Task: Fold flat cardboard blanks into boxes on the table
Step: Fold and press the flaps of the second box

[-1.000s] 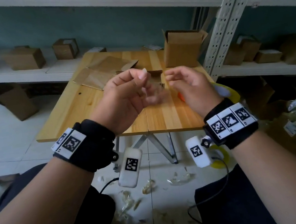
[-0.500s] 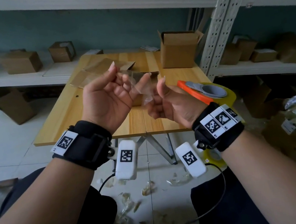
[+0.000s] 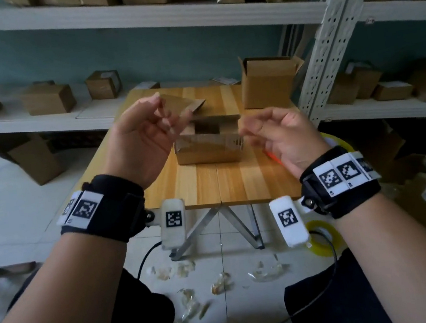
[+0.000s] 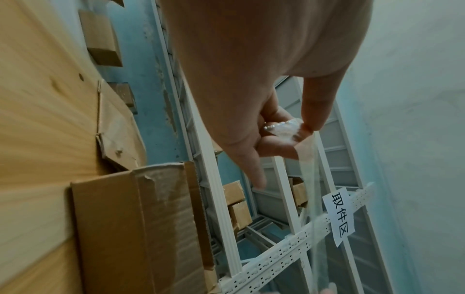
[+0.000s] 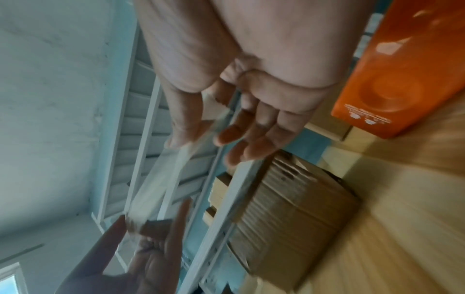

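Observation:
Both hands are raised above the wooden table (image 3: 236, 182). My left hand (image 3: 170, 114) pinches a crumpled wad of clear tape (image 4: 284, 129) between thumb and fingers. A thin strip of that tape (image 5: 161, 179) stretches across to my right hand (image 3: 253, 129), which pinches its other end between thumb and index finger. Below and between the hands, a partly folded cardboard box (image 3: 207, 148) lies on the table with its opening up. Flat cardboard blanks (image 3: 185, 104) lie behind it, partly hidden by my left hand.
An upright open box (image 3: 267, 86) stands at the table's far right corner. An orange tape dispenser (image 5: 402, 69) lies at the right edge, mostly hidden by my right hand. Shelves with boxes surround the table. Tape scraps and a yellow tape roll (image 3: 322, 236) lie on the floor.
The hands have moved apart and drawn the clear tape out into a strip between them. The partly folded box now shows between them.

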Demonstrator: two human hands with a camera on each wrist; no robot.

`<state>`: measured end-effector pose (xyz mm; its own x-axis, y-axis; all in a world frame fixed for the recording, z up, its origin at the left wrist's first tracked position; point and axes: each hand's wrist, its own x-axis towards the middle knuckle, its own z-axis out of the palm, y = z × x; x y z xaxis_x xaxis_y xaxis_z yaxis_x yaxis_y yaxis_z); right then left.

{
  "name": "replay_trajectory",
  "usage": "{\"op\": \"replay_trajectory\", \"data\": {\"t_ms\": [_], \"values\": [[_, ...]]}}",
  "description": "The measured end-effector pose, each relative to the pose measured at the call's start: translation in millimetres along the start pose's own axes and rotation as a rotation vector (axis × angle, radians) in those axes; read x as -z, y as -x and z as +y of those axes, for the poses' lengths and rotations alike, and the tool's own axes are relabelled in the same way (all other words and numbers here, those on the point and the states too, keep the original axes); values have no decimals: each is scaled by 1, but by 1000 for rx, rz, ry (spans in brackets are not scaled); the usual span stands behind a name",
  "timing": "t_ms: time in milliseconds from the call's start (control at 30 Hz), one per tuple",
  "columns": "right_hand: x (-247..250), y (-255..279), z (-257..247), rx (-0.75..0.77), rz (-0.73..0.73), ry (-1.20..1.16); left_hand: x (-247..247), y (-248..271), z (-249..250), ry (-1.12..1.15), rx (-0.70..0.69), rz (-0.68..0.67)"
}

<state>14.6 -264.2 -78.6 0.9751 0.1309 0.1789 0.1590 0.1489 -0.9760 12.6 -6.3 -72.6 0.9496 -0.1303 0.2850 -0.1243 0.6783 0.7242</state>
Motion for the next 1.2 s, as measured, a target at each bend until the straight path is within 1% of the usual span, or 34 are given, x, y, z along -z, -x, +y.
{"op": "replay_trajectory", "data": {"t_ms": [100,200,300,367,467,600,833,967,1067,1133,1200], "values": [[-8,-11,-9,73,76,-68,-7,-18,3,33,-31,46],[-17,-27,-8,96,140,-137,-13,-42,2,175,-54,83],[-26,-46,0,111,193,-211,-16,-62,-7,294,-59,184],[-30,-61,7,127,213,-218,-15,-72,-17,355,-48,254],[-35,-82,19,98,246,-197,-4,-82,-30,372,-1,353],[-32,-105,40,-15,234,-71,9,-92,-43,394,25,459],[-23,-118,55,-110,272,-54,21,-104,-59,340,-8,518],[-22,-111,52,-153,314,-27,24,-104,-64,318,13,566],[-21,-104,45,-125,371,44,19,-102,-68,278,36,568],[-23,-99,43,-41,421,207,16,-98,-71,240,45,562],[-28,-94,39,48,420,271,14,-93,-73,233,58,544]]}}
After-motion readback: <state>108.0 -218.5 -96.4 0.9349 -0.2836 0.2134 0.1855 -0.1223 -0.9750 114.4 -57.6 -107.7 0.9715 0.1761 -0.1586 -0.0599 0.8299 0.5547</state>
